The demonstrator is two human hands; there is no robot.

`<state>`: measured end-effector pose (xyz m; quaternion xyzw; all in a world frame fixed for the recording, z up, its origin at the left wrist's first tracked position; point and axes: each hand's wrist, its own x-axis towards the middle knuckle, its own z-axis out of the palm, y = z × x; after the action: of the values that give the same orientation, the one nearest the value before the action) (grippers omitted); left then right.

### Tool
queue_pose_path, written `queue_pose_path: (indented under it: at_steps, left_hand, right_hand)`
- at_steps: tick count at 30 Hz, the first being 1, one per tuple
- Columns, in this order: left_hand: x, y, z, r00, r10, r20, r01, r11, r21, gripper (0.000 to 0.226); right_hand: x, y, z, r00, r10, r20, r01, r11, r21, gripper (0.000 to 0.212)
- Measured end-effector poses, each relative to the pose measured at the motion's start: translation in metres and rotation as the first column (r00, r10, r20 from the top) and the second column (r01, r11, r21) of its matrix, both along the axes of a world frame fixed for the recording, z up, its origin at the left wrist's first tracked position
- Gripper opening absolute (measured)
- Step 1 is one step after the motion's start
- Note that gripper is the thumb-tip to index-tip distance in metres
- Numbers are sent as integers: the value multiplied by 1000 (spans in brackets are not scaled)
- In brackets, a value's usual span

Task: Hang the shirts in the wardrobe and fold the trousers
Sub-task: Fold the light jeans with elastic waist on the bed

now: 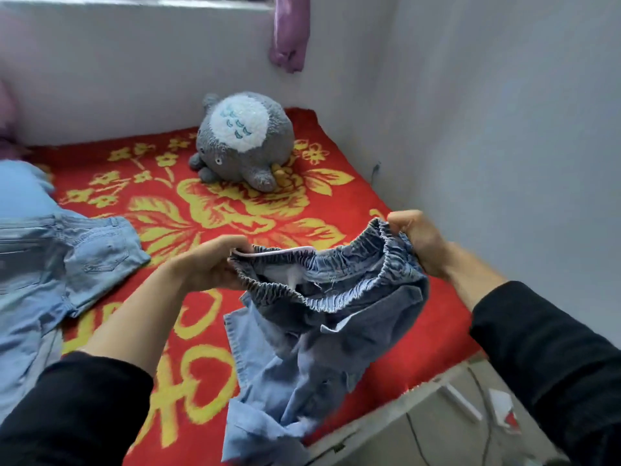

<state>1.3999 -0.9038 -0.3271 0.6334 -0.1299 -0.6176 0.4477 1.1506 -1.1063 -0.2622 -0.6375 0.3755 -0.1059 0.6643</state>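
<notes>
Blue denim trousers with a gathered elastic waistband hang over the bed. My left hand grips the left end of the waistband. My right hand grips the right end, a little higher. The waistband is stretched open between them and the legs dangle in a crumpled bunch toward the bed's near edge. A second, lighter pair of jeans lies flat on the left of the bed.
The bed carries a red blanket with yellow flowers. A grey plush toy sits at the far corner by the wall. A purple curtain hangs above. Floor with cables shows at the lower right.
</notes>
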Motion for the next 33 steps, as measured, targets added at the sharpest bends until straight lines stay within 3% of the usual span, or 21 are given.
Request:
queue_pose_path:
  at_steps: [2, 4, 6, 8, 12, 14, 16, 20, 22, 24, 25, 27, 29, 31, 33]
  left_hand:
    - [-2, 7, 27, 995, -14, -103, 2, 994, -113, 78]
    - [-22, 14, 50, 990, -78, -119, 55, 982, -182, 72]
    - [-47, 13, 59, 996, -78, 40, 82, 992, -98, 40]
    - [-69, 5, 65, 956, 38, 290, -49, 998, 31, 28]
    - [-92, -11, 89, 782, 406, 473, -434, 899, -54, 23]
    - [-100, -16, 110, 710, 527, 468, -531, 836, -137, 20]
    - [-103, -19, 133, 644, 623, 445, -592, 773, -226, 11]
    - [-99, -21, 180, 532, 760, 374, -659, 649, -380, 11]
    - [-97, -18, 200, 505, 768, 394, -653, 639, -407, 13]
    - [-99, -16, 209, 495, 721, 484, -619, 684, -385, 12]
    - [-99, -14, 208, 472, 687, 552, -602, 709, -368, 10]
    - [-95, -9, 202, 338, 624, 705, -608, 716, -342, 10]
    - [-87, -2, 201, 173, 566, 806, -634, 691, -348, 20]
    - [-81, 3, 213, 45, 530, 847, -637, 668, -385, 23]
    - [-74, 2, 232, -12, 547, 837, -633, 644, -430, 25]
  right_hand:
    - [1, -20, 18, 995, -58, 80, 52, 996, 77, 19]
    - [-2, -36, 28, 997, -58, 55, 57, 998, 18, 19]
    - [-9, -53, 26, 997, -51, -51, 41, 984, -172, 23]
    - [-20, -63, 19, 994, -16, -106, -14, 962, -274, 20]
    - [-34, -65, 20, 975, 206, -86, -219, 956, -197, 40]
    - [-34, -68, 25, 947, 231, -222, -301, 878, -371, 54]
    - [-33, -69, 35, 931, 129, -341, -313, 761, -568, 44]
    - [-35, -78, 57, 844, -66, -532, -436, 491, -754, 45]
    - [-37, -89, 66, 796, -194, -573, -486, 357, -797, 38]
    - [-38, -100, 79, 773, -279, -570, -482, 326, -813, 32]
    - [-40, -102, 86, 763, -297, -574, -480, 335, -811, 31]
    - [-39, -107, 98, 767, -309, -563, -442, 382, -812, 32]
    - [-34, -112, 113, 832, -238, -502, -298, 571, -765, 37]
    - [-22, -113, 135, 938, -30, -344, -149, 864, -481, 43]
    - [-7, -115, 160, 980, 100, -173, -140, 961, -237, 48]
